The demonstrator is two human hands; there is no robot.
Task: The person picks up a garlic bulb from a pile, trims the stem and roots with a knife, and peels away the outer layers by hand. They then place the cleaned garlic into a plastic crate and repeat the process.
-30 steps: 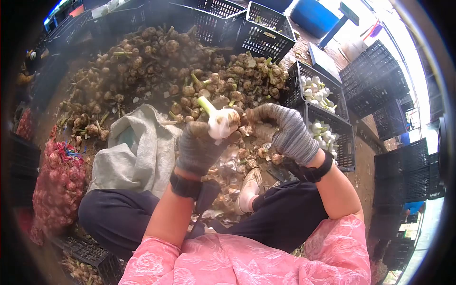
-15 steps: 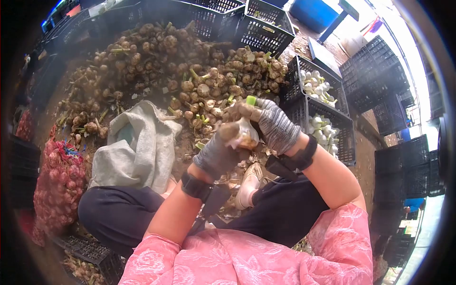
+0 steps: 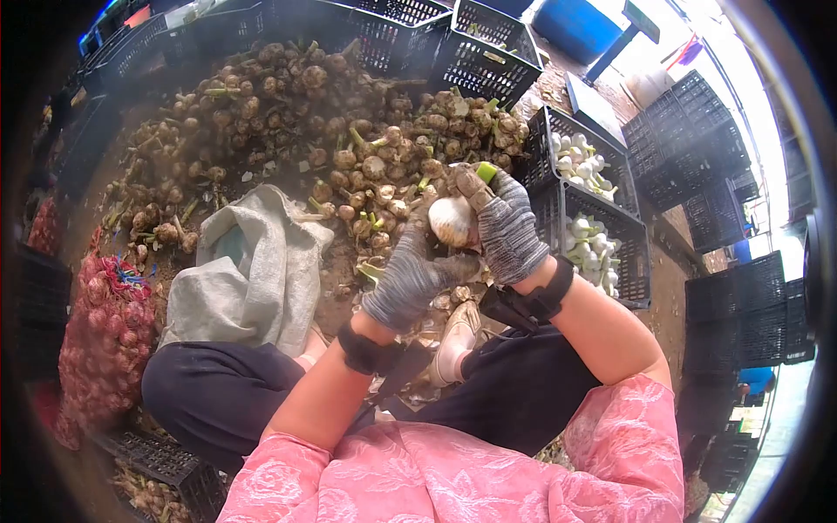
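A garlic bulb (image 3: 451, 221), its skin whitish with a brownish base, is between my two gloved hands over the heap. My right hand (image 3: 508, 228) is closed round its stem side, and a cut green stem end (image 3: 486, 172) sticks up by the fingers. My left hand (image 3: 413, 277) cups the bulb from the lower left, thumb along its side and fingers beneath it. Both hands wear grey knit gloves with soiled fingertips. Behind them lies a heap of unpeeled garlic (image 3: 296, 87) with dirty skins and stems.
Right of my hands, black crates (image 3: 646, 253) hold cleaned white garlic (image 3: 593, 248). A pale sack (image 3: 231, 301) lies by my left knee, near a red net bag of garlic (image 3: 109, 349). Stacked crates (image 3: 684, 126) stand farther right; a blue bin (image 3: 575, 35) is behind.
My hands have spread slightly and turned the bulb, so its whitish side now faces up. The green stem end has shifted right and up. My left fingers have opened out somewhat.
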